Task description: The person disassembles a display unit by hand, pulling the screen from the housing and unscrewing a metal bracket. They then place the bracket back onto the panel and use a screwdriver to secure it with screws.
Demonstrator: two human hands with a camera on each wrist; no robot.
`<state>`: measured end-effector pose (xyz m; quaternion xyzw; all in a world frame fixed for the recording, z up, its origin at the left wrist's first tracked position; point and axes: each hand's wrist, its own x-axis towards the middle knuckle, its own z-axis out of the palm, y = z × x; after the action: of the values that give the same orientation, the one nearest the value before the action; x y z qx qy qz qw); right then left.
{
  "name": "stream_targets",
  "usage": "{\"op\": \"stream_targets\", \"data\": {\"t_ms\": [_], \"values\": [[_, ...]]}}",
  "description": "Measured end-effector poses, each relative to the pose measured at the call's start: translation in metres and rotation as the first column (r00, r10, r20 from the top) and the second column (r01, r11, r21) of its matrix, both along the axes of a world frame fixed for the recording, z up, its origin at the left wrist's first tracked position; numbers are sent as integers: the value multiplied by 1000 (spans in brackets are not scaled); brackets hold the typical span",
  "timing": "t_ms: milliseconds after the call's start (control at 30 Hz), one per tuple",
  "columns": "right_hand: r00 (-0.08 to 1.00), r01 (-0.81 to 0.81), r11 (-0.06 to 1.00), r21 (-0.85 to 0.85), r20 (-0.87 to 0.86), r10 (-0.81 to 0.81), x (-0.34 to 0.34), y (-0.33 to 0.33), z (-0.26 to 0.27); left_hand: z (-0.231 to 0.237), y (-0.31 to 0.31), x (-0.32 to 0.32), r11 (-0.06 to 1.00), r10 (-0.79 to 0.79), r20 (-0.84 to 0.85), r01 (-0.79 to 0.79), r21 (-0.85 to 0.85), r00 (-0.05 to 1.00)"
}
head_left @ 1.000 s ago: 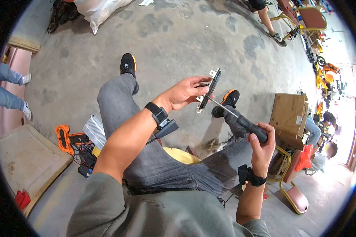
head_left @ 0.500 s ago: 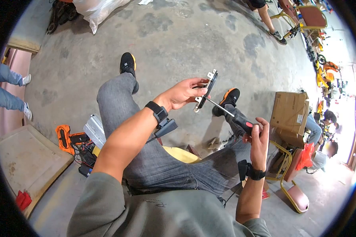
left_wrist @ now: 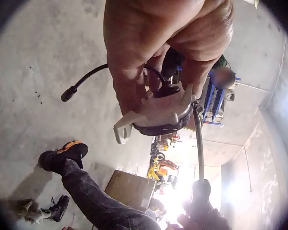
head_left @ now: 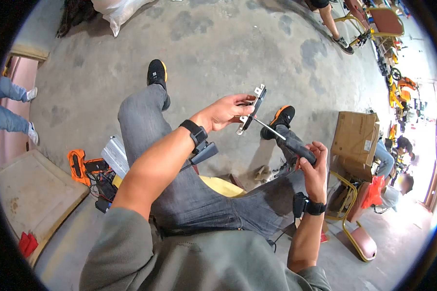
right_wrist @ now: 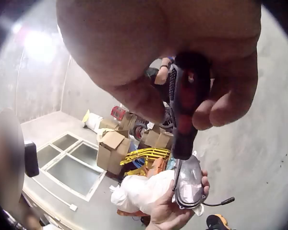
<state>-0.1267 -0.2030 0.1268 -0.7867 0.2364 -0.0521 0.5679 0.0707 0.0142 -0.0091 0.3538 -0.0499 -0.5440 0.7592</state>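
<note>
Far L, a white bag (head_left: 119, 12); nearer, an orange frame (head_left: 76, 166) w/ wires (head_left: 101, 186) beside it. Mid, L hand (head_left: 224, 112) has its grip clamped on the part (head_left: 254, 111), up off the floor (head_left: 218, 53). Part's long axis runs near-far, far end tipped R; a short cable (left_wrist: 89, 75) sticks out. Just R, the driver (head_left: 277, 134) points far-L, tip at part's R side; contact unclear. R hand (head_left: 316, 170) grip clamped on its handle (head_left: 298, 149), thumb & fingers round it. Further R, a box (head_left: 354, 138).

Right-side glare, dark curved edges overhead.
</note>
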Motion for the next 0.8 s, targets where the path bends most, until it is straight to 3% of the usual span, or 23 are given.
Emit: {"op": "stream_targets", "data": {"t_ms": [33,100,167,233,333,367,433,500,567,700,767,800], "values": [[1000,-1,1000,0,-4,1,0,-3,3,1,0,1,1000,1,-2,-1,10,1000],[949,133,981,142,-302,-85,4,-5,14,1,1,2,1000,4,-2,-4,21,1000],[951,145,980,134,-291,-101,4,-1,10,-1,0,2,1000,3,4,-4,18,1000],[994,97,990,105,-65,-91,3,6,5,-4,0,1,1000,3,5,-3,12,1000],[998,59,998,1,17,-59,1,0,-7,-4,0,2,1000,4,2,-4,12,1000],[998,59,998,1,17,-59,1,-3,-4,-3,0,1,1000,8,-5,-8,23,1000],[951,121,987,107,-298,-84,5,-9,7,-4,0,2,1000,2,-7,-2,18,1000],[951,126,985,115,-298,-87,5,-4,6,-5,0,2,1000,-6,-6,6,14,1000],[996,70,988,136,-73,-60,1,-1,-3,-5,0,2,1000,7,-6,-7,17,1000],[1000,5,999,53,-18,-4,-1,-10,-7,-2,0,1,999,1,12,-2,34,1000],[939,154,974,166,-331,-92,3,-13,6,-2,-1,1,1000,1,7,-1,19,1000],[939,156,974,167,-332,-93,3,-10,7,-2,-1,1,1000,0,7,0,20,1000]]}}
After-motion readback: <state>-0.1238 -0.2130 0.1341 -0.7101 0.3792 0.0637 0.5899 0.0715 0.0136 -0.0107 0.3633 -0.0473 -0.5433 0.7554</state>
